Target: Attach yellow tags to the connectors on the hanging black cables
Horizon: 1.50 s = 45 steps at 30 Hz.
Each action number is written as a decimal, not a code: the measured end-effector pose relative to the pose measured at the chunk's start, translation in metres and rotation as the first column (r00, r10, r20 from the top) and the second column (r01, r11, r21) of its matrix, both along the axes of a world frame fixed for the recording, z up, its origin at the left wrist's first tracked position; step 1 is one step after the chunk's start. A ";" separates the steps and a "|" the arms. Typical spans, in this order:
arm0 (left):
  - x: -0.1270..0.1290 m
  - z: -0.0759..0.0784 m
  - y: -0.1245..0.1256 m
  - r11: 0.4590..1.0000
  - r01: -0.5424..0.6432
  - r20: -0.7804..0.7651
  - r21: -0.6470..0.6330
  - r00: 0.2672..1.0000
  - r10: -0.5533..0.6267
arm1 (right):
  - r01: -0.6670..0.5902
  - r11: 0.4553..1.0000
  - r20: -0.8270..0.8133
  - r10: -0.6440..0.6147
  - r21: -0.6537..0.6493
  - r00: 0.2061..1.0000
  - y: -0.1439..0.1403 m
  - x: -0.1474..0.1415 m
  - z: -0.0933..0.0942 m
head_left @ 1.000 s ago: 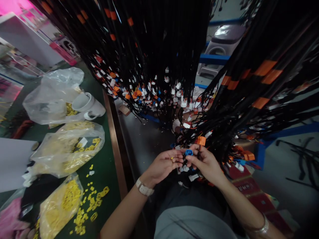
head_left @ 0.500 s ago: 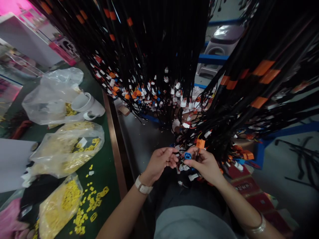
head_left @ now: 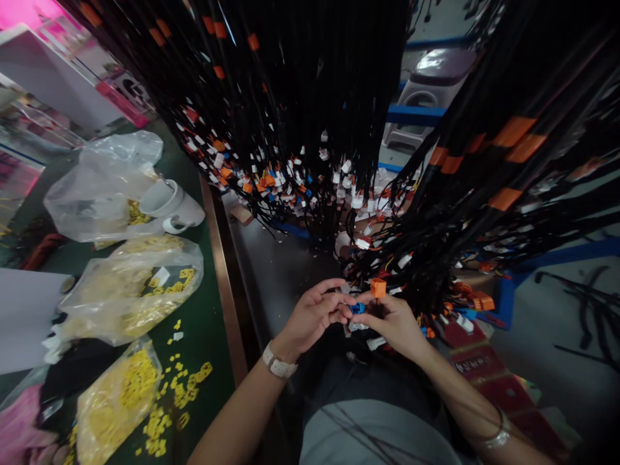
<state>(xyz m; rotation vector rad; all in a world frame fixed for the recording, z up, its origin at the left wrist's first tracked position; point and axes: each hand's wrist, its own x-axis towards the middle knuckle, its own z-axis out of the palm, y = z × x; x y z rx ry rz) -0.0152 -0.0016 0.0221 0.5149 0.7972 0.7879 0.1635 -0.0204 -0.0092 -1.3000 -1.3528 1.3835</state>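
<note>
Between my two hands is a blue connector [head_left: 357, 309], its side turned toward me. My right hand [head_left: 394, 323] pinches it from the right with thumb and fingers. From the left, the fingers of my left hand [head_left: 317, 316] are closed at the connector's other end; whether a small part lies between them is hidden. An orange connector [head_left: 378, 288] stands up just above my right fingers. Loose white connectors [head_left: 375, 343] on wires hang beneath my hands, over my lap.
Thick bundles of black wire harnesses [head_left: 310, 77] hang ahead and to the right, ending in many connectors. On the green table [head_left: 194, 336] at left are scattered yellow pieces [head_left: 157, 423], plastic bags [head_left: 116, 400] and a white mug [head_left: 177, 206]. A stool [head_left: 431, 90] stands behind the blue frame [head_left: 416, 115].
My left fingers have moved right and now meet the blue connector. The connector has turned from facing me to side-on. The orange connector has shifted slightly left and down.
</note>
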 end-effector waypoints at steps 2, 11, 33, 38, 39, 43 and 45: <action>0.000 0.000 0.000 1.000 -0.014 -0.014 -0.001 1.000 0.014 | 0.002 1.000 0.031 -0.002 0.012 1.000 0.000 0.000 -0.001; 0.003 -0.003 -0.001 0.992 -0.007 -0.299 0.123 0.953 0.044 | -0.001 1.000 0.047 0.000 0.021 0.999 0.000 0.000 0.000; 0.009 0.001 -0.010 0.686 0.328 -0.686 0.649 0.642 0.342 | 0.029 0.998 0.029 -0.031 0.064 0.999 -0.003 0.000 -0.010; 0.008 0.003 -0.010 0.662 0.394 -0.721 0.638 0.607 0.334 | 0.034 0.995 0.054 -0.039 0.094 0.998 -0.003 0.000 -0.010; 0.008 0.004 -0.010 0.657 0.409 -0.730 0.633 0.599 0.329 | 0.029 0.995 0.055 -0.035 0.098 0.998 -0.003 0.000 -0.009; 0.008 0.006 -0.009 0.668 0.432 -0.755 0.606 0.577 0.312 | -0.003 0.995 0.019 0.001 0.100 1.000 -0.002 0.000 -0.008; 0.007 0.005 -0.009 0.704 0.408 -0.763 0.582 0.573 0.299 | -0.012 0.993 0.001 0.012 0.115 1.000 -0.002 0.001 -0.008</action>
